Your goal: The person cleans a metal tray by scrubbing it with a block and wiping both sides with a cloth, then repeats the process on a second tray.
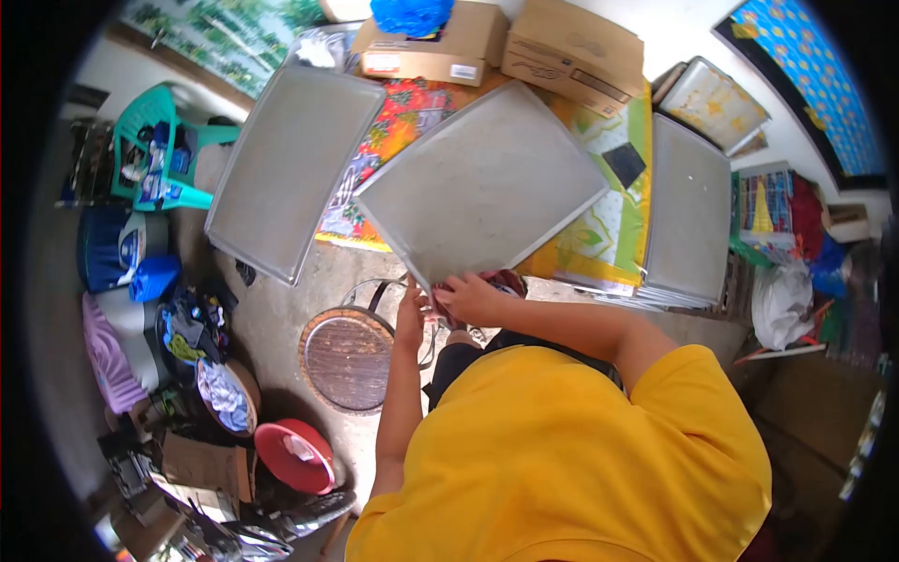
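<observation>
While closed, both hands (pixel 468 298) together, left on grey tray (pixel 482 178), right on reddish cloth (pixel 436 304).

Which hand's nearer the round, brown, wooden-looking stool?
Left. The left hand is at the near corner of the flat, grey, metal-edged tray, just beyond and right of the stool; the right hand is farther right, by that same corner.

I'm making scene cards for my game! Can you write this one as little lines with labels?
Left hand: holding middle gray tray by its near corner
Right hand: beside that corner, near what looks like dark red cloth
Other trays: left tray, right tray
Far side: two cardboard boxes
Floor: round stool, red basin, green plastic chair
</observation>
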